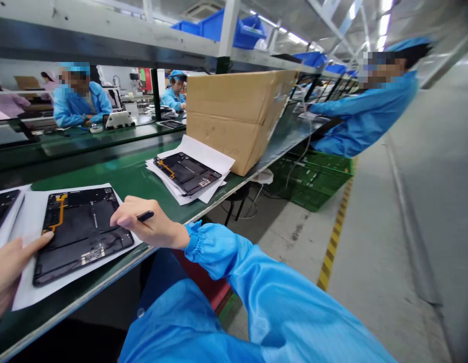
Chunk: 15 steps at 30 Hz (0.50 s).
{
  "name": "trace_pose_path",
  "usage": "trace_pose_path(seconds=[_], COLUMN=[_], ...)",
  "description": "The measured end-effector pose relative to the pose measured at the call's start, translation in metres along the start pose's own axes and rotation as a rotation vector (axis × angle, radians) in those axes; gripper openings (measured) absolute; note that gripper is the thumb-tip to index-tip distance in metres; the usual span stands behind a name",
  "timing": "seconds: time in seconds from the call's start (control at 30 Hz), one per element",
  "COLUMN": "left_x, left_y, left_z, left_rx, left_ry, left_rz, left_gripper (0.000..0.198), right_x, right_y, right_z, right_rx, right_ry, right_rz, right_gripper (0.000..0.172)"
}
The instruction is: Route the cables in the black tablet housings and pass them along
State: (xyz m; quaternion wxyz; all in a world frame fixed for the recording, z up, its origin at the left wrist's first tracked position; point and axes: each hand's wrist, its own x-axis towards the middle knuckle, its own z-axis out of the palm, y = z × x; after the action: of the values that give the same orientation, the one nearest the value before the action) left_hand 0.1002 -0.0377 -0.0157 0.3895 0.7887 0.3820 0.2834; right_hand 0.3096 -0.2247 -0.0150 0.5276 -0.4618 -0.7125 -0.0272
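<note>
An opened black tablet housing (80, 237) lies on white paper sheets in front of me. An orange flex cable (60, 210) runs down its left part. My left hand (14, 267) reaches in from the left edge, partly cut off, with a stretched finger touching the housing's left rim by the cable's lower end. Over the housing's right side, my right hand (148, 222) is closed on a slim black pen-like tool (145, 216). Only its rear end shows; the working tip is hidden by the fingers.
A second tablet housing (187, 174) lies on paper sheets (211, 154) further along the green bench (124, 174). Behind it stands a cardboard box (226, 116). Another dark housing (1, 209) is at the left edge. Co-workers in blue sit beyond; green crates (313, 181) stand on the floor.
</note>
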Motion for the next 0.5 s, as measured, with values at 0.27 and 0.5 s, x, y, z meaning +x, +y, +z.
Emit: trace_pose_path(seconds=[0.27, 0.5], left_x=[-0.004, -0.069], left_y=[-0.016, -0.018], left_z=[-0.037, -0.038], left_rx=[0.328, 0.75], left_ry=[-0.2, -0.15], left_rz=[-0.156, 0.661], left_gripper=[0.099, 0.04], right_x=[-0.007, -0.015], right_y=[-0.037, -0.037], right_z=[0.036, 0.018], right_rx=[0.217, -0.016], right_ry=[-0.052, 0.053], right_rz=[0.05, 0.168], right_gripper=[0.016, 0.02])
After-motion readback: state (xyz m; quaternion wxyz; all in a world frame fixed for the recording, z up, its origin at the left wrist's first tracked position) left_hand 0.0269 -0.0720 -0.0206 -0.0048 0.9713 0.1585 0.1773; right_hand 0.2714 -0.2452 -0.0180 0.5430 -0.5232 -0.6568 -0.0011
